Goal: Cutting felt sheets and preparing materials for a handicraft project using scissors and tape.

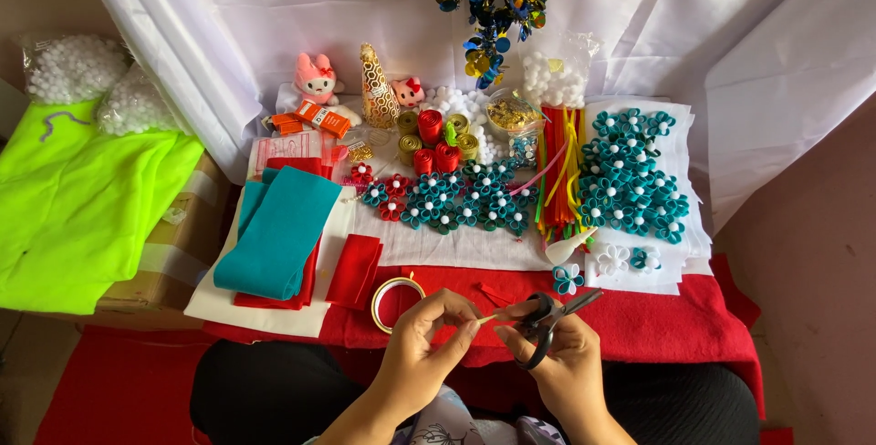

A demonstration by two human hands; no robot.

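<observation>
While many teal ribbon flowers (630,176) lie finished far right, left hand (422,335) pinches a thin strip (486,318) — right hand (558,354) grips black scissors (546,317), cut pending; uncut teal felt (278,230) remains left.

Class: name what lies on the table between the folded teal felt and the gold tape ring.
In the head view, a folded red felt piece lies between the teal felt and the tape ring.
</observation>
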